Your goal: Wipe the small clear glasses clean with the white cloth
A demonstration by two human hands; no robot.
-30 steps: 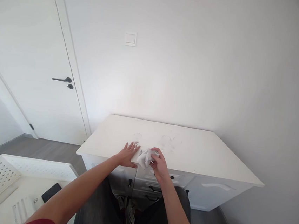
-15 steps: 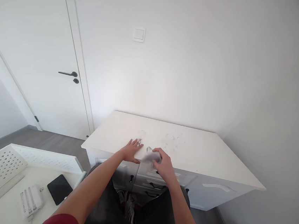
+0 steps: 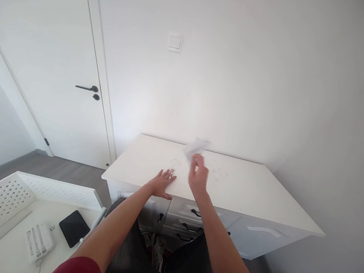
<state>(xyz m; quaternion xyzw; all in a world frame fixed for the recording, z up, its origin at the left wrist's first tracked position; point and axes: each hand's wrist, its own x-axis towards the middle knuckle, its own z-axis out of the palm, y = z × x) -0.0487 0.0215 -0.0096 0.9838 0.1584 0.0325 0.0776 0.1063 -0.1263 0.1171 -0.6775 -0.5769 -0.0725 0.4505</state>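
Observation:
My left hand (image 3: 162,184) lies flat on the white top of the cabinet (image 3: 154,153), near its front edge, fingers spread. By its fingertips is a small shiny piece (image 3: 172,171), with a thin, faint loop (image 3: 175,162) just behind it; together they look like a fine chain. My right hand (image 3: 198,176) is raised above the cabinet top, fingers closed on a thin, whitish, limp sheet (image 3: 196,148). Motion blurs the sheet, so I cannot tell whether it is a bag or a cloth. Right of that hand lie several thin curved strands (image 3: 219,170).
A white wall with a light switch (image 3: 174,43) rises behind the cabinet. Drawers with black handles (image 3: 192,228) face my legs. To the left stands a white perforated-sided tray (image 3: 57,189), holding a white power bank (image 3: 39,242) and a black phone-like slab (image 3: 74,228). A door (image 3: 48,55) is beyond.
My right hand has moved away from me and up, carrying the whitish sheet from the cabinet's front edge toward the wall. My left hand stays in place. The view has shifted slightly.

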